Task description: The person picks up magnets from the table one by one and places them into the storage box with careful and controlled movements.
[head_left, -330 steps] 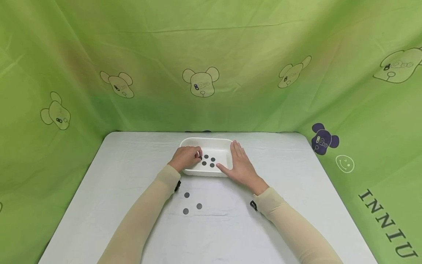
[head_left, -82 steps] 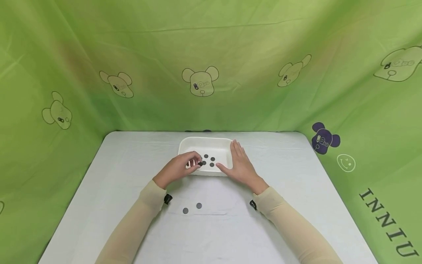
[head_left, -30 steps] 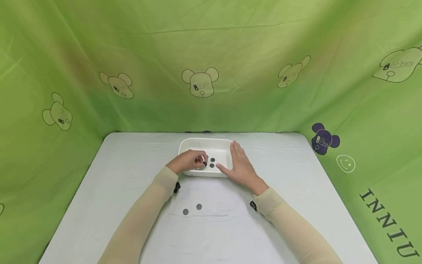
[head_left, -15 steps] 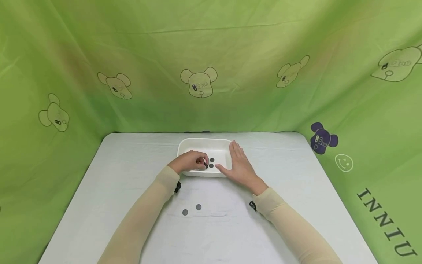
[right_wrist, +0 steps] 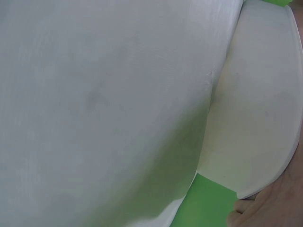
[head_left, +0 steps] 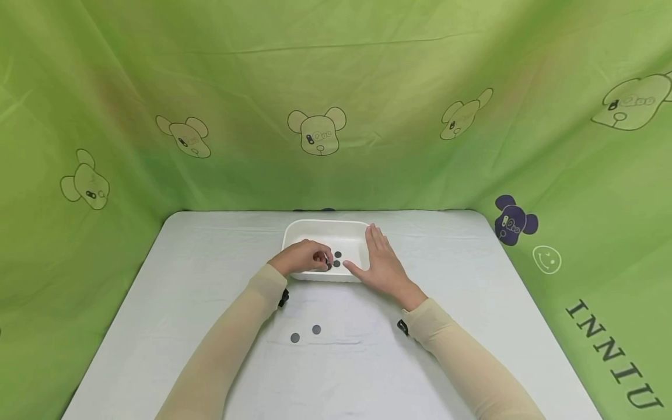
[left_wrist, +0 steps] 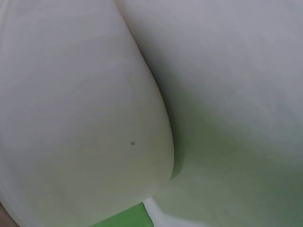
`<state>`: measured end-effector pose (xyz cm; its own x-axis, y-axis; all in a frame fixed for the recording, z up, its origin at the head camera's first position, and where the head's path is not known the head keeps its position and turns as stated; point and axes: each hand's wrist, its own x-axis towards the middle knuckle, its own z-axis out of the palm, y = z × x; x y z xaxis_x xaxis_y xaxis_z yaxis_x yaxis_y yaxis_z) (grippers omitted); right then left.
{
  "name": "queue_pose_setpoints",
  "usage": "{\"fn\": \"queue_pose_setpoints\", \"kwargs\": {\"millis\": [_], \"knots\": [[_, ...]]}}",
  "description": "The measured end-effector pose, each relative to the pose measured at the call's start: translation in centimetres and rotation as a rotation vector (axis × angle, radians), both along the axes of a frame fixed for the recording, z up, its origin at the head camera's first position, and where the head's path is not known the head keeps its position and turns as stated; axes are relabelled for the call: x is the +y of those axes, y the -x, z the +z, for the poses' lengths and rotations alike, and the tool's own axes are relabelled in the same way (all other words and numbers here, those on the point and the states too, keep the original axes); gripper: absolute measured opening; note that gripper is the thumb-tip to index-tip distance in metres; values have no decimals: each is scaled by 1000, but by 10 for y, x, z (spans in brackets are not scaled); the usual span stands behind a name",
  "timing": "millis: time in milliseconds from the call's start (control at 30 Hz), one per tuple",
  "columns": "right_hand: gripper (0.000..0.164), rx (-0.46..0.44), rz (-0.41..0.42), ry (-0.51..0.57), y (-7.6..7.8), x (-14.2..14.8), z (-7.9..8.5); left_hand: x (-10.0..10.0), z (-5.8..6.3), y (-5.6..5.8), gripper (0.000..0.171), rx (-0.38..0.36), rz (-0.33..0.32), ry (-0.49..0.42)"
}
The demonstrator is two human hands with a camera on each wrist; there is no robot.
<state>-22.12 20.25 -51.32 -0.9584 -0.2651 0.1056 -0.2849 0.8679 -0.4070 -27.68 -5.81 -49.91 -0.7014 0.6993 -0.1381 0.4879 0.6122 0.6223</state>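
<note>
A white rectangular tray (head_left: 301, 229) stands near the far side of the table. Inside it my left hand (head_left: 301, 255) reaches over the left part, thumb and fingers curled at a small dark round disc (head_left: 329, 266) low over the tray floor. Two more dark discs (head_left: 337, 263) lie just right of those fingertips; the left hand hides part of the floor. My right hand (head_left: 385, 265) rests on the tray's right rim with straight fingers and spread thumb. The tray's outer wall (left_wrist: 85, 109) fills much of the left wrist view, and the tray (right_wrist: 255, 104) shows in the right wrist view.
Two dark discs (head_left: 295, 338) lie on the white tabletop (head_left: 367, 361) in front of the tray, between the forearms. A green printed curtain (head_left: 236, 175) encloses the table at the back and sides.
Since the oldest frame, one of three discs on the table has gone from there. The left hand has moved rightward within the tray, lowering slightly in the last second. The right hand stays put.
</note>
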Motion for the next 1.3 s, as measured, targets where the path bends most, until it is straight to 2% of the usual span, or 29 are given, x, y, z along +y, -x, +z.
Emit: {"fn": "queue_pose_setpoints", "kwargs": {"millis": [1300], "knots": [[115, -34, -3, 15, -2, -2, 4, 1, -2, 2, 4, 48, 3, 38]]}}
